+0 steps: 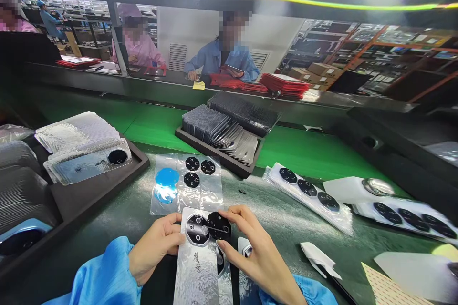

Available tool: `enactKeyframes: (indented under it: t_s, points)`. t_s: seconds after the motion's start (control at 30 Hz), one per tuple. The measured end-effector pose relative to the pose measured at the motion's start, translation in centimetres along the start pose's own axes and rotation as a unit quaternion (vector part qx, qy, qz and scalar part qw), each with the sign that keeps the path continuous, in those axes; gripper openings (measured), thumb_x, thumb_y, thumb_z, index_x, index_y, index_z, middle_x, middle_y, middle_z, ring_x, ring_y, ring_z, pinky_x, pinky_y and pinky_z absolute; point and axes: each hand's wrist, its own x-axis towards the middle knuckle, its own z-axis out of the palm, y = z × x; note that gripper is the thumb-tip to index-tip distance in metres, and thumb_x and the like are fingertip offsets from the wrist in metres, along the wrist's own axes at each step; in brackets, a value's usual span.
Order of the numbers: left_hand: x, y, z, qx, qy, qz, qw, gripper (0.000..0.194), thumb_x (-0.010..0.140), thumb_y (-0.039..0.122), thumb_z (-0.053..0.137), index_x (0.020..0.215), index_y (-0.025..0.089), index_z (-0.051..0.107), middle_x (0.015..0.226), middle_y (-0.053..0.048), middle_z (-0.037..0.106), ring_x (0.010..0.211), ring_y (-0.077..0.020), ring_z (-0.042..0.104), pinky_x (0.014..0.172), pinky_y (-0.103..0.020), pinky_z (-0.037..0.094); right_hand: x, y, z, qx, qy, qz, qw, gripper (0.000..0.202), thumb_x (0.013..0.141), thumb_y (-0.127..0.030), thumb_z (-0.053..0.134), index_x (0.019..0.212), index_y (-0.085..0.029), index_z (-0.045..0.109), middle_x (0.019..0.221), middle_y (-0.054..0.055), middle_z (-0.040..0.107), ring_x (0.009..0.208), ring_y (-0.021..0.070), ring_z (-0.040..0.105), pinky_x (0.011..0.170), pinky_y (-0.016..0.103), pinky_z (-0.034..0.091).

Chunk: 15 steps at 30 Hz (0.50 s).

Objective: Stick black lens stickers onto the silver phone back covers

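Note:
My left hand (157,245) grips the left edge of a silvery phone back panel (196,271), thumb on its face. The panel has a black octagonal camera area and dark lettering. My right hand (254,248) pinches a black octagonal piece (219,226) between thumb and fingers, at the right of the camera area and partly over the panel's edge. More panels (246,276) lie beneath and to the right, partly hidden by my right hand. Just beyond, a clear sheet (211,195) carries several black octagonal pieces and blue film pieces (167,178).
Trays of stacked panels stand at left (103,186) and centre back (214,145). At right lie bagged strips of black pieces (307,195), a metal-topped bottle (377,187), and a white-tipped tool (322,259). People sit beyond the green belt (153,128).

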Motion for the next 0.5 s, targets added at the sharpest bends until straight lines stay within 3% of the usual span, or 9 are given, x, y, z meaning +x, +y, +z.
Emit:
enactKeyframes:
  t_s: [0.5]
  points:
    - [0.09, 0.1, 0.07, -0.004, -0.001, -0.002, 1.0, 0.035, 0.08, 0.021, 0.063, 0.114, 0.014, 0.057, 0.097, -0.01, 0.072, 0.088, -0.0229, 0.069, 0.08, -0.035, 0.05, -0.15, 0.02, 0.1, 0.007, -0.008, 0.005, 1.0, 0.039, 0.086, -0.019, 0.057, 0.123, -0.025, 0.048, 0.105, 0.005, 0.05, 0.097, 0.0206, 0.054, 0.08, 0.032, 0.05]
